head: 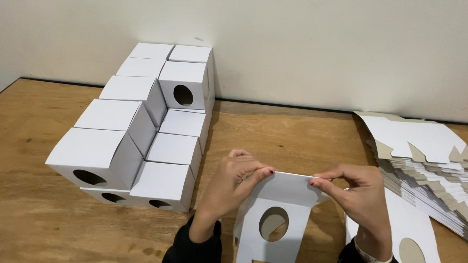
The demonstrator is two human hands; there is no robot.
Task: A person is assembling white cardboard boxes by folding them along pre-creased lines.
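Both my hands hold one white cardboard box blank (275, 221) with an oval cut-out, half folded, over the wooden table (28, 217). My left hand (232, 180) pinches its top edge at the left corner with thumb and fingers. At the right corner of the same edge, my right hand (359, 195) pinches the card. The blank's lower flaps hang toward me. Another flat white blank (411, 241) with an oval hole lies under my right wrist.
Several folded white boxes (140, 138) with oval holes are stacked in rows at the left, up against the pale wall (299, 40). A fanned pile of flat blanks (435, 164) lies at the right edge of the table.
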